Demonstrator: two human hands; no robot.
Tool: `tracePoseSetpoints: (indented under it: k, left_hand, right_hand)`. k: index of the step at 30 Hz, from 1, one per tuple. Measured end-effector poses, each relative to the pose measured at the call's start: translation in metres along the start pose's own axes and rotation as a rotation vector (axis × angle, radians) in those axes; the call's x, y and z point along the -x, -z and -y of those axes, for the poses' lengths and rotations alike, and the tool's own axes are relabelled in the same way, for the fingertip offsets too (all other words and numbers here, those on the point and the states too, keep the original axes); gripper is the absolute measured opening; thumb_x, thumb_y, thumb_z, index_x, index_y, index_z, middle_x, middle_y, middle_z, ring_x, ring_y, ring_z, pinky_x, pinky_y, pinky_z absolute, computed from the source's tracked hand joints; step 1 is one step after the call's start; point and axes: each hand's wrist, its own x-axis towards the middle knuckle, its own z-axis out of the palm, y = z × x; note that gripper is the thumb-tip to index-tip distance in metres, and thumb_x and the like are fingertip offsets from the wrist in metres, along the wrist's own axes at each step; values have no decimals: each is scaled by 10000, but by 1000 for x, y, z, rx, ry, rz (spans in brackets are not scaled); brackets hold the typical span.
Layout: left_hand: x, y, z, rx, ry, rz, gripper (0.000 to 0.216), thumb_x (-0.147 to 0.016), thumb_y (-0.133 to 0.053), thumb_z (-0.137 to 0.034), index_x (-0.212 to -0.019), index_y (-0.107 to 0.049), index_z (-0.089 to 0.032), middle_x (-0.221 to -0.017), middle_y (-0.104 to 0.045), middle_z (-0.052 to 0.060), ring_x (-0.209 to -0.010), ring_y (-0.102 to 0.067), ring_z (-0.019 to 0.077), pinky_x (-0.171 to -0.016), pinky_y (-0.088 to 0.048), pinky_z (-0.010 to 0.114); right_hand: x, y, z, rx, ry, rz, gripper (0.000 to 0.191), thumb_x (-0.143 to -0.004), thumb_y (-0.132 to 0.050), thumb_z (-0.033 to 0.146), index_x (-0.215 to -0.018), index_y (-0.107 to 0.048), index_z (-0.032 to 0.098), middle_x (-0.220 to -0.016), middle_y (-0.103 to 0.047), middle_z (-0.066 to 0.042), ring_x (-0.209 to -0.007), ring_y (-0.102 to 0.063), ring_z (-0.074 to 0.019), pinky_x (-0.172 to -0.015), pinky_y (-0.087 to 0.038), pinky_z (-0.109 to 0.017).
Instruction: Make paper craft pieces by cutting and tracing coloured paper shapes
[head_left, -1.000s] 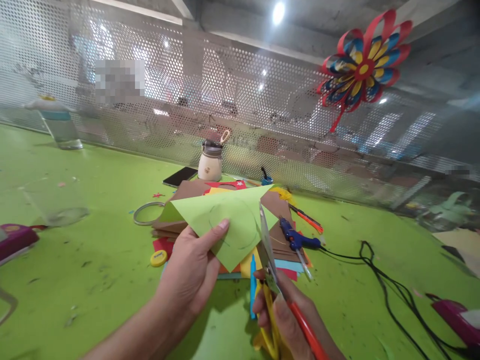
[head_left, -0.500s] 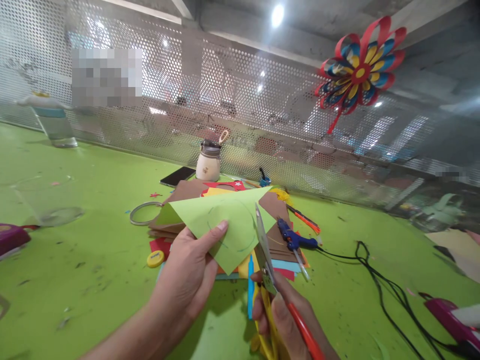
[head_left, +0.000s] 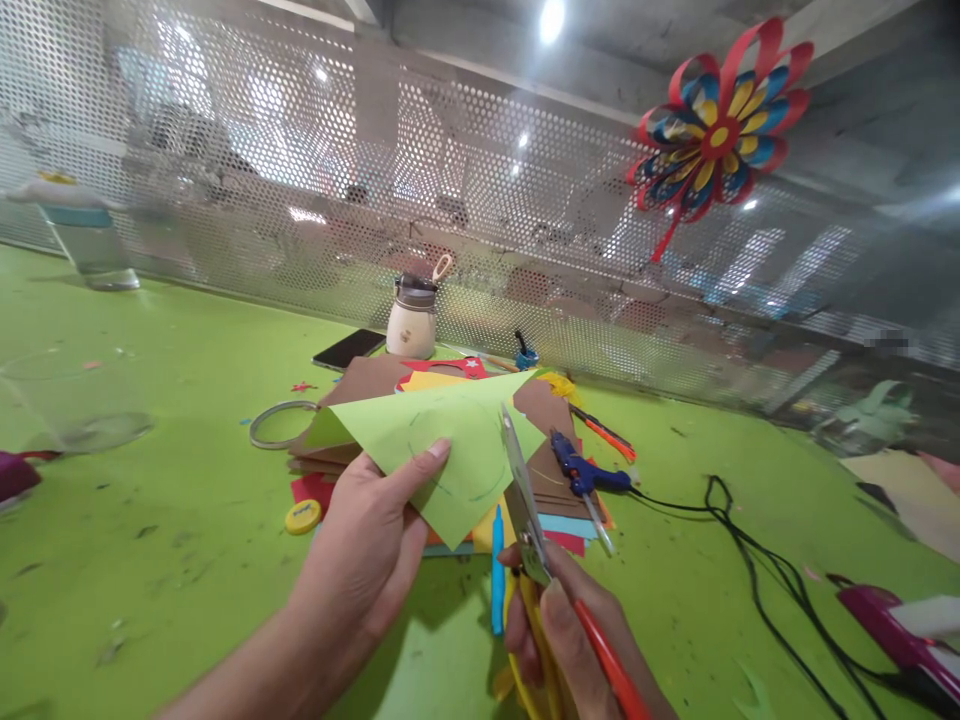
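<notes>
My left hand [head_left: 382, 530] pinches a sheet of light green paper [head_left: 465, 470], thumb on top and fingers hidden beneath. A circle is drawn on the sheet, partly covered by the thumb. My right hand [head_left: 577, 630] is closed on a pair of scissors [head_left: 529, 510] with red and yellow handles. Their blades point up and away, at the right edge of the drawn circle. Under the paper lies a stack of brown sheets [head_left: 360, 385] with coloured paper around it. A blue pen [head_left: 498, 570] sits just left of the scissors.
Right of the stack is a blue glue gun [head_left: 585, 472] with a black cable [head_left: 750, 560]. Behind stand a cream bottle [head_left: 412, 325] and a phone [head_left: 349, 348]. A tape ring [head_left: 283, 425] and yellow cap [head_left: 303, 516] lie left. A paper flower [head_left: 720, 137] hangs upper right.
The whole scene has shifted slightly left as the camera turned. Both hands keep their hold on the paper and the scissors, with the blades still at the circle's right side.
</notes>
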Motion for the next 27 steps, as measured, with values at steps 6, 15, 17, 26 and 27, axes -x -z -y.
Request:
tracePoseSetpoints:
  k: [6,15,17,26,27]
  left_hand:
    - [0,-1,-1,-16,22,-26,454,-744,-702,-72,-1172,-624,-202,-1046,-752,72,-875,-728,250,-679,-623,292]
    - [1,-3,-2,-15,32,-36,471,-744,-708,-64,-1188,-612,-189,-1056,-748,77,-871,-729,242,-699,-620,288]
    - [3,-4,-2,-27,37,-33,477,-756,-698,-63,-1206,-601,-191,-1081,-740,83,-880,-726,240,-699,-619,284]
    - [4,-3,-2,-43,45,-20,522,-778,-681,-63,-1265,-557,-203,-1138,-717,105,-901,-721,247,-691,-618,297]
    - [4,-2,-2,-46,41,-22,526,-774,-684,-61,-1266,-557,-198,-1139,-716,109,-896,-722,249,-692,-619,302]
  right_hand:
    - [0,1,0,-6,-21,11,659,-807,-399,779,-1036,-519,173,-624,-509,7,-489,-437,-101,-478,-349,-229]
    - [0,3,-4,13,0,34,650,-815,-403,765,-1088,-510,185,-681,-521,-11,-555,-453,-124,-515,-363,-255]
    - [-1,5,-6,-12,3,35,635,-820,-425,752,-1101,-519,189,-701,-536,-14,-552,-460,-120,-524,-377,-259]
    - [-5,10,-19,-101,-12,48,663,-805,-488,741,-1139,-553,172,-673,-567,-9,-527,-495,-123,-511,-398,-255]
    - [-5,10,-19,-101,-6,48,664,-806,-490,740,-1143,-552,170,-671,-568,-8,-525,-497,-122,-508,-394,-254]
